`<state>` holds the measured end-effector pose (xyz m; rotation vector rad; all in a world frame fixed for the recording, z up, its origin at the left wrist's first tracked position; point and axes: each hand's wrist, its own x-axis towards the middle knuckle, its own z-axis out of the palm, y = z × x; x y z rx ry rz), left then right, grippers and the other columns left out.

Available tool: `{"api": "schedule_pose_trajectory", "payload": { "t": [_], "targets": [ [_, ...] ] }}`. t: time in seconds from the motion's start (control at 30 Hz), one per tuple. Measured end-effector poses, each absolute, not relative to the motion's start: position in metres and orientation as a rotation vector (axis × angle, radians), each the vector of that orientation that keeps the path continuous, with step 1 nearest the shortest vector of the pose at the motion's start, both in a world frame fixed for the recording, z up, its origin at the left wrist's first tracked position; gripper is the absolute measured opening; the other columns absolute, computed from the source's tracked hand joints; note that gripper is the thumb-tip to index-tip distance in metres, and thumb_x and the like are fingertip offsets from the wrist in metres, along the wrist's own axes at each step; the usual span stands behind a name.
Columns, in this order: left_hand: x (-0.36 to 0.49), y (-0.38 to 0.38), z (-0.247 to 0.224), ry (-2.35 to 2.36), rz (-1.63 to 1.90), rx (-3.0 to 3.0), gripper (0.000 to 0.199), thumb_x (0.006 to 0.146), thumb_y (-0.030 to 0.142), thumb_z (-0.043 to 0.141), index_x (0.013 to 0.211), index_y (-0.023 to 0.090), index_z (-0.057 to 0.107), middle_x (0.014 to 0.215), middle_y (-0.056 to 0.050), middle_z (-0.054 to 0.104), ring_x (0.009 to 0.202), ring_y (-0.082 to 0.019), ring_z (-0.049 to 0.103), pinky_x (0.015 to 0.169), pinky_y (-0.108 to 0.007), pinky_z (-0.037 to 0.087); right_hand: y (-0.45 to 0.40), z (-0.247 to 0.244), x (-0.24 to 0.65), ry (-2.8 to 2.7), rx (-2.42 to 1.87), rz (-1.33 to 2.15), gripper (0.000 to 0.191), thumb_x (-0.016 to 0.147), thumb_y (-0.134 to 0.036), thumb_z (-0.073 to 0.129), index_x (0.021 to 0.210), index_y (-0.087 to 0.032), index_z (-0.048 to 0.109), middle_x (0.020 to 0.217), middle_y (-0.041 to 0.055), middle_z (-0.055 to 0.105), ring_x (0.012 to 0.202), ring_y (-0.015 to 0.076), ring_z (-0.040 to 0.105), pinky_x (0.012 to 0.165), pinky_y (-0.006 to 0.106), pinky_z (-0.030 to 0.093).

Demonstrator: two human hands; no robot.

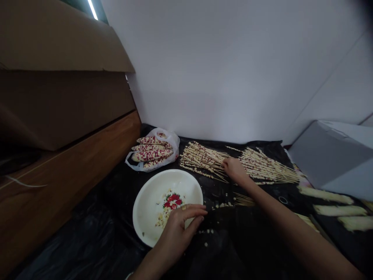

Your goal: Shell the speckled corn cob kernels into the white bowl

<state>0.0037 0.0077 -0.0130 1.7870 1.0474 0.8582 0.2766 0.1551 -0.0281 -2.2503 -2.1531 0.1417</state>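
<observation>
My right hand [234,169] reaches to the bare stick ends of the left pile of corn-kernel skewers [198,157]. Its fingers are closed in a pinch on a skewer end there, partly hidden by the hand. Over the right rim of a white bowl [142,194] hovers my left hand [182,225], palm down, fingers stretched out and thumb apart, holding nothing. Loose corn kernels [161,221] lie in the bowl around a printed red flower. A second pile of kernel skewers [259,165] is fanned out right of my right hand.
Speckled corn cobs [151,155] lie in a white plastic bag [175,146] behind the bowl. Bare sticks [243,199] and scattered kernels [223,205] are on the black plastic sheet [110,229]. Stripped cobs [339,210] lie at right, near a white box [335,155]. Cardboard [64,105] stands left.
</observation>
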Motion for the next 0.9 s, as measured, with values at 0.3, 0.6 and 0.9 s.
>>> {"api": "schedule_pose_trajectory", "payload": {
  "t": [0.3, 0.6, 0.9],
  "targets": [
    [0.002, 0.007, -0.016, 1.039, 0.893, 1.814, 0.019, 0.091, 0.029, 0.063, 0.098, 0.026, 0.080, 0.112, -0.007, 0.078, 0.105, -0.025, 0.073, 0.097, -0.041, 0.055, 0.131, -0.047, 0.265, -2.308, -2.161, 0.270, 0.030, 0.097, -0.039, 0.060, 0.117, -0.016, 0.063, 0.114, 0.0071, 0.067, 0.097, 0.0194, 0.067, 0.085, 0.041, 0.057],
    [0.001, 0.008, -0.023, 1.022, 0.915, 1.872, 0.019, 0.092, 0.026, 0.062, 0.099, 0.026, 0.080, 0.112, -0.005, 0.078, 0.104, -0.023, 0.073, 0.097, -0.042, 0.056, 0.114, -0.044, 0.239, -2.457, -2.192, -0.009, 0.036, 0.096, -0.037, 0.062, 0.125, -0.017, 0.060, 0.124, 0.0096, 0.063, 0.103, 0.0215, 0.065, 0.086, 0.042, 0.057],
    [0.001, 0.008, -0.023, 1.000, 0.942, 1.855, 0.019, 0.092, 0.028, 0.062, 0.098, 0.026, 0.080, 0.110, -0.005, 0.079, 0.102, -0.022, 0.074, 0.095, -0.041, 0.057, 0.125, -0.034, 0.245, -2.486, -2.158, -0.231, 0.028, 0.101, -0.010, 0.042, 0.122, -0.011, 0.060, 0.117, 0.0136, 0.064, 0.092, 0.0180, 0.069, 0.077, 0.032, 0.057]
  ]
}}
